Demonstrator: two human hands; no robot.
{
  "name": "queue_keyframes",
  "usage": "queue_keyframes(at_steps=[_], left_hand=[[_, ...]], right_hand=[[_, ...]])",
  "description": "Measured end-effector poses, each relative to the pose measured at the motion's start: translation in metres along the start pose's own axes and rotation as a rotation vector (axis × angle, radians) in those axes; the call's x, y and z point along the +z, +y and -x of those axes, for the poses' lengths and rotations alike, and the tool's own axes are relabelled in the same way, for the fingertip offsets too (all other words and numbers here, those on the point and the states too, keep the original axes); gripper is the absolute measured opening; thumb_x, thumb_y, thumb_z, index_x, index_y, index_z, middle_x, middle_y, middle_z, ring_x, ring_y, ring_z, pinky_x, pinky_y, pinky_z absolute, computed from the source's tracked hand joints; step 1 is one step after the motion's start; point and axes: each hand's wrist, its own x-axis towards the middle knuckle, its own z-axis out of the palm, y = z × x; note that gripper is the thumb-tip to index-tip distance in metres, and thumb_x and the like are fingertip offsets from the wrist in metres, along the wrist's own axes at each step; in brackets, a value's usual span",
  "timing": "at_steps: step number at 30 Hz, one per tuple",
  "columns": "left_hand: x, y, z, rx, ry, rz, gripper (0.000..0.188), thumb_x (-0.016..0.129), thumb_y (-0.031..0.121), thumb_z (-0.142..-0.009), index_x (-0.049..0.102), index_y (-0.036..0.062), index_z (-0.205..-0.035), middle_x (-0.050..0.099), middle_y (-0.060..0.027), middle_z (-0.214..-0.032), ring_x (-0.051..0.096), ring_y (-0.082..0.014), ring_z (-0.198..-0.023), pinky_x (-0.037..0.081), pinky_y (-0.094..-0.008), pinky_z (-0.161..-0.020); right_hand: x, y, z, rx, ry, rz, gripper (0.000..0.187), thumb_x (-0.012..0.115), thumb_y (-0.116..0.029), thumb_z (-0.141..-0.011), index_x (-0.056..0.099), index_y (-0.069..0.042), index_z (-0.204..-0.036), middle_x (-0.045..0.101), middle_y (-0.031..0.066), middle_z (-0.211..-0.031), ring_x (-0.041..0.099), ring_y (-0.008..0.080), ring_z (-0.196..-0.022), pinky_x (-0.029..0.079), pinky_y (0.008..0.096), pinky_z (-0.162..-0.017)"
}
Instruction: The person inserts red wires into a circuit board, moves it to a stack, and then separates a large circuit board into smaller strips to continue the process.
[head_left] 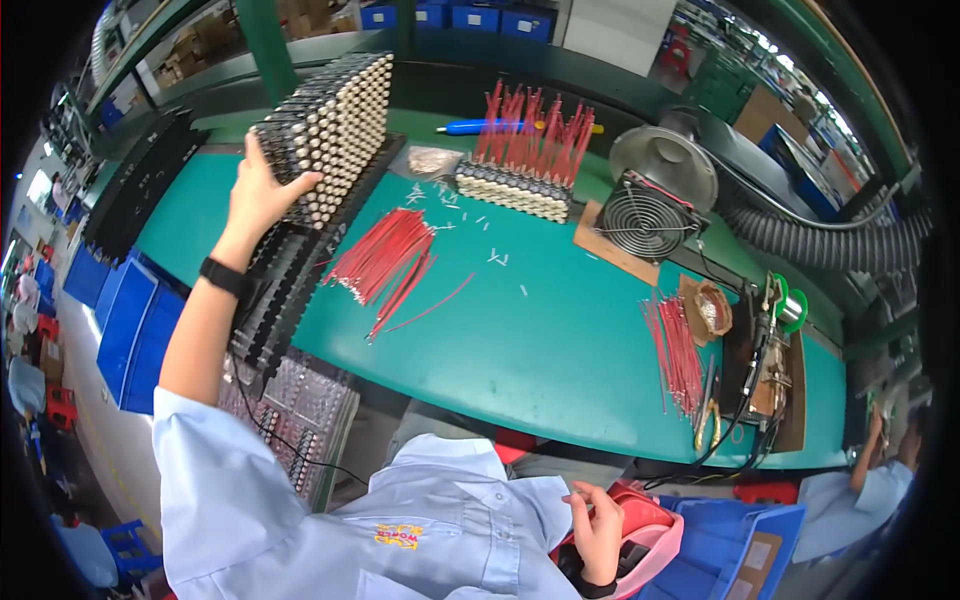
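At ten o'clock, your left hand (262, 192) holds the near corner of a tall block (335, 130) of black, pale-ended pieces, which extends toward two o'clock from that grip; your forearm points toward one. Red wires (385, 258) lie on the tabletop (540, 330) at the hand's four o'clock. At five o'clock, your right hand (597, 530) is half-curled and empty.

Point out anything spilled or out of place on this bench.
Small white pieces lie scattered on the green benchtop, not gathered together; one red wire strays from the nearby wire bundle. I see no clear damage.
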Motion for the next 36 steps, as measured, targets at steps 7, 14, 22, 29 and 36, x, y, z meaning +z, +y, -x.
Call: queue_keyframes(at_steps=[7,14,22,29,36], left_hand=[[-0.099,0.100,0.053,0.088,0.233,0.178,0.106,0.084,0.033,-0.068,0.022,-0.0032,-0.147,0.056,-0.0194,-0.122,0.058,-0.0271,-0.105,0.047,-0.0366,-0.092],[-0.052,0.239,0.147,0.437,-0.515,0.448,0.117,0.084,0.044,-0.064,0.019,-0.0099,-0.145,0.048,-0.0242,-0.120,0.055,-0.0346,-0.102,0.046,-0.0419,-0.088],[-0.011,0.273,0.179,0.349,-0.788,0.839,0.089,0.071,0.045,-0.082,0.027,-0.0030,-0.144,0.051,-0.0154,-0.112,0.058,-0.0238,-0.093,0.048,-0.0353,-0.073],[0.022,0.252,0.170,-0.244,-1.240,1.575,0.026,0.059,0.021,-0.095,0.054,0.0016,-0.113,0.057,-0.0002,-0.095,0.053,-0.0040,-0.082,0.043,-0.0196,-0.067],[0.025,0.246,0.173,-0.365,-1.314,1.563,0.014,0.061,0.016,-0.094,0.060,0.0021,-0.095,0.059,0.0032,-0.084,0.050,-0.0023,-0.076,0.041,-0.0185,-0.065]], right_hand=[[-0.016,-0.026,-0.018,-0.079,-0.183,-0.121,0.019,0.062,-0.007,-0.086,0.065,0.004,-0.102,0.071,0.0115,-0.079,0.067,0.0184,-0.071,0.049,0.0281,-0.065],[-0.016,-0.098,-0.082,-0.512,-0.218,-0.321,0.039,0.069,-0.016,-0.084,0.058,0.006,-0.113,0.068,0.0154,-0.097,0.066,0.0204,-0.087,0.050,0.0302,-0.073],[-0.040,-0.087,-0.082,-0.151,0.111,-0.482,0.027,0.067,-0.009,-0.087,0.059,0.006,-0.107,0.065,0.0066,-0.086,0.059,0.0111,-0.075,0.046,0.0238,-0.067],[-0.025,-0.081,-0.104,-0.003,-0.272,-0.783,0.014,0.060,-0.006,-0.093,0.059,0.002,-0.103,0.060,-0.0031,-0.083,0.049,0.0011,-0.072,0.040,0.0194,-0.062],[-0.021,-0.083,-0.117,0.112,-0.409,-0.843,0.008,0.059,-0.009,-0.092,0.058,-0.002,-0.095,0.060,-0.0031,-0.084,0.051,0.0034,-0.077,0.040,0.0214,-0.069]])
